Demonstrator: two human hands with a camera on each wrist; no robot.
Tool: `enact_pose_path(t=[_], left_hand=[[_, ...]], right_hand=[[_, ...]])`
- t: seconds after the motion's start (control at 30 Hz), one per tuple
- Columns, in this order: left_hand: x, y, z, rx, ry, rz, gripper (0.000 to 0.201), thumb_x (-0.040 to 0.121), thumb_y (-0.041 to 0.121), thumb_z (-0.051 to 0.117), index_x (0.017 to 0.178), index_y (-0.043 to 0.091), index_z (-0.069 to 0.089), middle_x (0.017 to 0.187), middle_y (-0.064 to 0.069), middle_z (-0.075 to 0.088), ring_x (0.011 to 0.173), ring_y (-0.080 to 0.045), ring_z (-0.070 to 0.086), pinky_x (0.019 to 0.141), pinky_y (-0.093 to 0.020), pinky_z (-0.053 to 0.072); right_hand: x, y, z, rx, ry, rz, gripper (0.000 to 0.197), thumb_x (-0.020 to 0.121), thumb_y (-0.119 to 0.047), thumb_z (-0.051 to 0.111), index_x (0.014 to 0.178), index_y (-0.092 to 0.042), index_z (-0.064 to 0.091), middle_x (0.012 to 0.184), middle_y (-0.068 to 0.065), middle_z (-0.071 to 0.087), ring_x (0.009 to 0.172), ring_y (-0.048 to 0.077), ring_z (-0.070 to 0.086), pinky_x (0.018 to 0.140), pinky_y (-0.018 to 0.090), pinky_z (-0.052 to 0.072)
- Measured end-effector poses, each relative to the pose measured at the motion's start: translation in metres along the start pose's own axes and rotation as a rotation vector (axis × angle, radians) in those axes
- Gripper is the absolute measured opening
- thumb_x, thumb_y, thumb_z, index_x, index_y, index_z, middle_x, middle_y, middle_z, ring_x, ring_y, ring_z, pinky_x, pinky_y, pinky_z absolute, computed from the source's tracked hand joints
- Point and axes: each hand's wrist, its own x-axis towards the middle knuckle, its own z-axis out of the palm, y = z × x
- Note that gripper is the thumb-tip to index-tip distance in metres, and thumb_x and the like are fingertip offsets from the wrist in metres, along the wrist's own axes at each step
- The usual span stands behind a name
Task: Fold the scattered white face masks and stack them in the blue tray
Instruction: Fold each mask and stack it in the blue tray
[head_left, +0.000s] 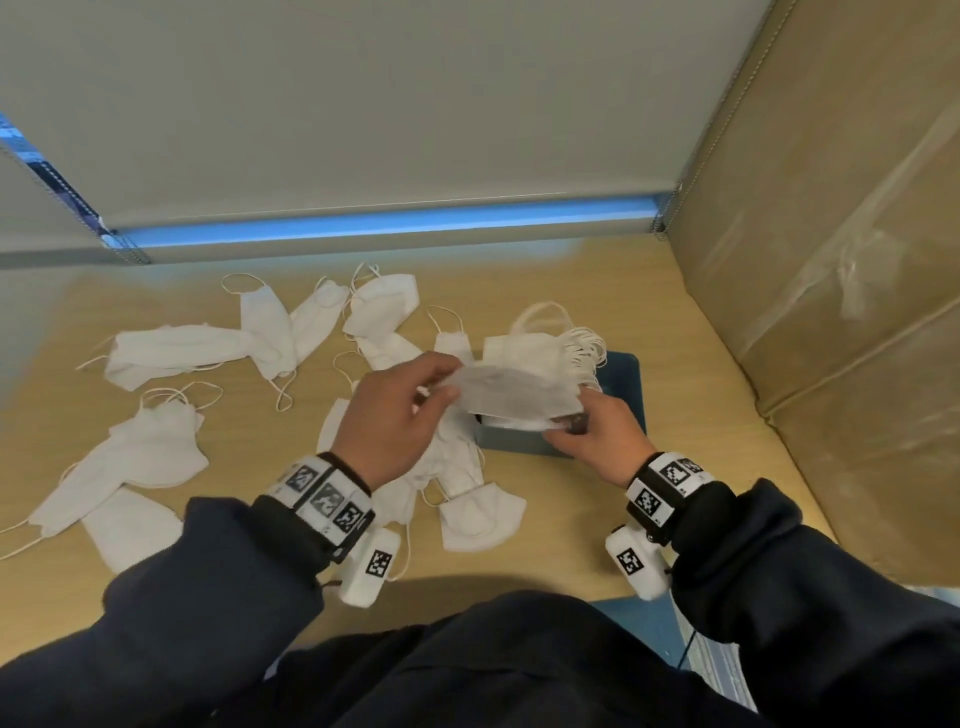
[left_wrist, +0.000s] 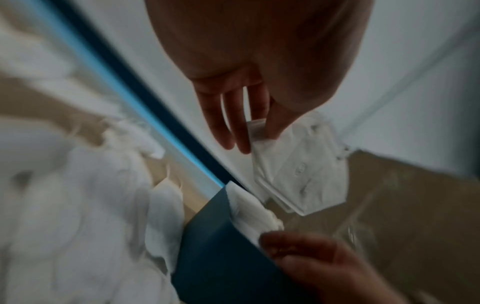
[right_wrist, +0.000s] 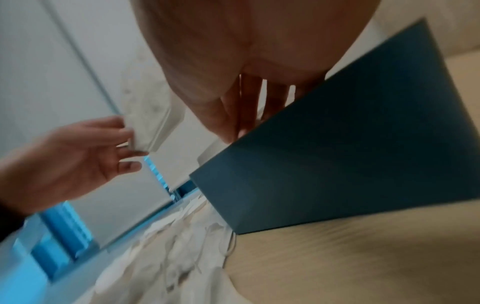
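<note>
A folded mask (head_left: 511, 397) is held flat above the tray (head_left: 631, 384), just over the stack (head_left: 524, 353) of folded masks that already sits in it. Its left end is pinched by the left hand (head_left: 397, 415) between thumb and fingers; in the left wrist view the remaining fingers (left_wrist: 223, 123) are seen extended and slightly parted. The right end is held by the right hand (head_left: 597, 441), whose thumb lies along the near edge of the mask. In the right wrist view the fingers (right_wrist: 233, 115) are seen reaching down behind the near wall of the tray, though the blur leaves it unclear whether they are curled under the mask or lying straight.

The tray is set on the tabletop (head_left: 675, 364) at the right, close to a large cardboard box (head_left: 831, 260). Loose masks (head_left: 176, 348) are scattered over the left and middle of the tabletop, some overlapping, their ear loops trailing. One cupped mask (head_left: 480, 517) lies just below the hands, near the front edge. Marker bands are worn on both wrists over dark sleeves.
</note>
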Motion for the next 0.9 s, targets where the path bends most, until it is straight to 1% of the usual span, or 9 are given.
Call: enact_pose_path(t=[0.07,0.13,0.2,0.33,0.43,0.5,0.63,0.77,0.9], left_hand=[[0.004,-0.001,0.013,0.125,-0.058,0.172,0.018,0.099,0.021,0.061,0.115,0.019,0.068,0.104,0.007,0.074,0.088,-0.013,0.068,0.076,-0.031,0.057],[0.006,-0.006,0.027,0.228,-0.094,0.259,0.02,0.099,0.019,0.061,0.117,0.019,0.068,0.101,0.002,0.074,0.088,-0.019,0.068,0.073,-0.035,0.056],[0.009,-0.011,0.037,0.286,-0.114,0.292,0.022,0.099,0.021,0.057,0.118,0.018,0.068,0.098,-0.001,0.074,0.086,-0.022,0.068,0.069,-0.034,0.055],[0.014,-0.017,0.04,0.36,-0.178,0.318,0.034,0.098,0.026,0.044,0.117,0.014,0.069,0.097,-0.003,0.074,0.082,-0.026,0.069,0.064,-0.032,0.054],[0.018,-0.02,0.039,0.379,-0.205,0.316,0.036,0.098,0.027,0.043,0.119,0.012,0.067,0.097,-0.006,0.073,0.083,-0.029,0.069,0.065,-0.038,0.057],[0.019,-0.016,0.038,0.382,-0.2,0.31,0.036,0.096,0.03,0.046,0.121,0.013,0.066,0.1,-0.005,0.074,0.086,-0.028,0.07,0.066,-0.04,0.058],[0.023,-0.006,0.043,0.401,-0.161,0.295,0.034,0.09,0.024,0.058,0.123,0.017,0.065,0.101,-0.003,0.075,0.082,-0.027,0.071,0.062,-0.038,0.058],[0.028,-0.004,0.045,0.462,-0.098,0.328,0.032,0.088,0.018,0.06,0.119,0.019,0.066,0.088,-0.002,0.072,0.074,-0.026,0.068,0.053,-0.037,0.055],[0.024,-0.005,0.048,0.528,-0.118,0.414,0.036,0.082,0.011,0.071,0.117,0.021,0.069,0.08,0.002,0.069,0.069,-0.023,0.065,0.047,-0.033,0.05]], right_hand=[[0.002,0.002,-0.007,0.091,-0.062,-0.013,0.043,0.078,-0.01,0.084,0.107,-0.037,0.067,0.104,-0.015,0.07,0.094,-0.001,0.065,0.085,0.017,0.051],[0.002,0.005,-0.013,0.14,-0.13,-0.055,0.053,0.075,-0.008,0.087,0.114,-0.036,0.064,0.112,-0.017,0.068,0.099,-0.009,0.063,0.091,0.014,0.048],[-0.001,0.009,-0.016,0.108,-0.127,-0.078,0.049,0.073,-0.008,0.088,0.11,-0.033,0.066,0.11,-0.015,0.069,0.099,-0.013,0.062,0.089,0.014,0.048],[-0.011,0.017,-0.026,-0.036,-0.081,-0.141,0.025,0.081,-0.02,0.082,0.09,-0.04,0.07,0.091,-0.014,0.071,0.086,-0.003,0.066,0.073,0.017,0.048],[-0.016,0.022,-0.036,-0.152,-0.105,-0.171,0.022,0.085,-0.029,0.08,0.106,-0.031,0.073,0.1,-0.021,0.067,0.092,-0.006,0.062,0.078,0.014,0.046],[-0.017,0.028,-0.039,-0.176,-0.118,-0.157,0.023,0.086,-0.032,0.078,0.108,-0.033,0.072,0.096,-0.025,0.062,0.087,-0.009,0.059,0.076,0.013,0.042],[-0.011,0.029,-0.039,-0.044,-0.024,-0.063,0.02,0.08,-0.033,0.081,0.1,-0.031,0.077,0.091,-0.01,0.067,0.082,0.01,0.063,0.074,0.032,0.052],[-0.004,0.023,-0.043,-0.027,0.057,0.002,0.015,0.075,-0.027,0.088,0.079,-0.021,0.075,0.083,-0.004,0.065,0.078,0.017,0.062,0.071,0.035,0.05],[-0.005,0.019,-0.044,-0.098,0.012,0.038,0.026,0.075,-0.029,0.088,0.067,-0.036,0.065,0.067,-0.013,0.062,0.06,0.0,0.053,0.058,0.015,0.038]])
